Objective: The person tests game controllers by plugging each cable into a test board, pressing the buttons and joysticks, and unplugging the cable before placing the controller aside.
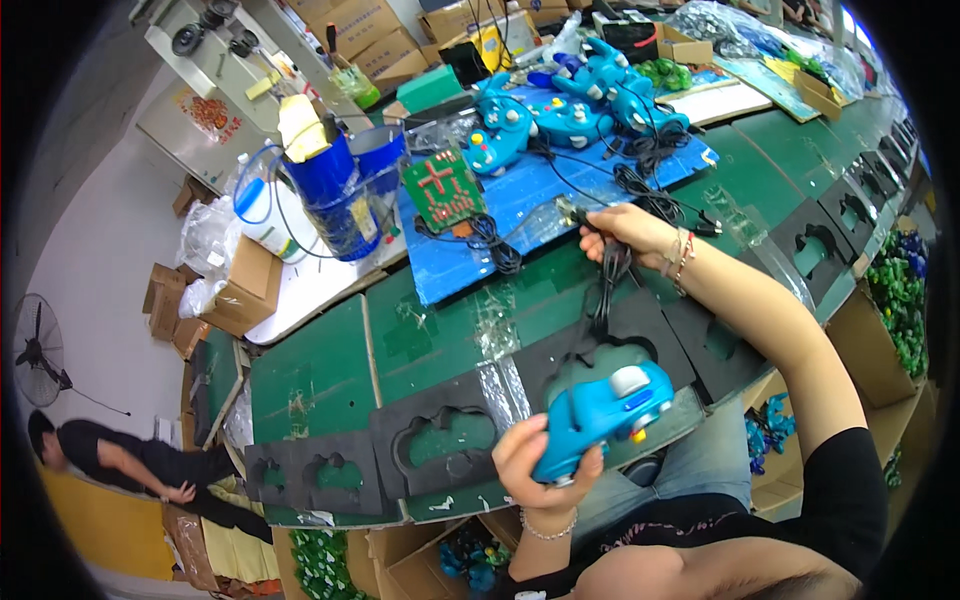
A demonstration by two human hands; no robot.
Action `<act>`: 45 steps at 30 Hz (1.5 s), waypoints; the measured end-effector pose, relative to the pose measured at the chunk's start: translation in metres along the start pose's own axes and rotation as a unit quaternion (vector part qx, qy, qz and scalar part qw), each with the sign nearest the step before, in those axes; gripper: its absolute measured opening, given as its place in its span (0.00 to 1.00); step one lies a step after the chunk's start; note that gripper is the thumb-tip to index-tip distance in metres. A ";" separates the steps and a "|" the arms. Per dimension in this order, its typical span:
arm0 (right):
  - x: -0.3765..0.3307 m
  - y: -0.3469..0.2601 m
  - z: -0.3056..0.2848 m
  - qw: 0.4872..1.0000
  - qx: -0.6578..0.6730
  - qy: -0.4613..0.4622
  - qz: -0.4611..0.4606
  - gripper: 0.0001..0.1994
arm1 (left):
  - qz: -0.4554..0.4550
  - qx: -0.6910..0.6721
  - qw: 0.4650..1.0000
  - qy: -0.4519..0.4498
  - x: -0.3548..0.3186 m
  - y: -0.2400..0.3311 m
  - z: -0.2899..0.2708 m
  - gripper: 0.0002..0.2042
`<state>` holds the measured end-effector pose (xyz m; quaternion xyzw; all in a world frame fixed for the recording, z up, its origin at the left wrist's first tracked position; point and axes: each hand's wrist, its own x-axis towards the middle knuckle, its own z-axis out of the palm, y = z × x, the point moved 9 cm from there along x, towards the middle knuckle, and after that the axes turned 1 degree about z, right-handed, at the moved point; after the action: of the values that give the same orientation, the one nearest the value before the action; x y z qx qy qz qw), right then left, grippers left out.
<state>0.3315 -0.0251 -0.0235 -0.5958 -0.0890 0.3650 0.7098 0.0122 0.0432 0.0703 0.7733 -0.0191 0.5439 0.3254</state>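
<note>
My left hand is closed around one grip of a teal game controller, tilted above the front edge of the bench. The black cable of this controller, partly bundled, runs up to my right hand. There my fingers pinch the cable's plug end beside a small connector at the blue board's front edge. A green circuit board with red marks stands on the board, left of my right hand. Several more teal controllers lie heaped behind it with tangled black cables.
Black foam cutouts line the front of the green bench. Blue bins and a cardboard box stand at the left. Boxes of green parts sit at the right. Another person is far left, near a fan.
</note>
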 end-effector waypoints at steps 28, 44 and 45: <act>-0.201 -0.062 0.140 0.765 -0.379 -0.458 -0.248 0.07 | 0.351 0.151 0.904 -0.192 -0.006 0.075 0.004 0.15; -0.200 -0.060 0.139 0.739 -0.341 -0.508 -0.281 0.05 | 0.287 0.130 0.934 -0.166 -0.006 0.068 0.003 0.14; -0.199 -0.061 0.138 0.739 -0.337 -0.510 -0.281 0.05 | 0.284 0.131 0.936 -0.161 -0.006 0.068 0.002 0.14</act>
<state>0.1357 -0.0430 0.1312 -0.4687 -0.7188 0.3441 0.3811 -0.0142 -0.0130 0.0978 0.8485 -0.2190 0.4795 0.0459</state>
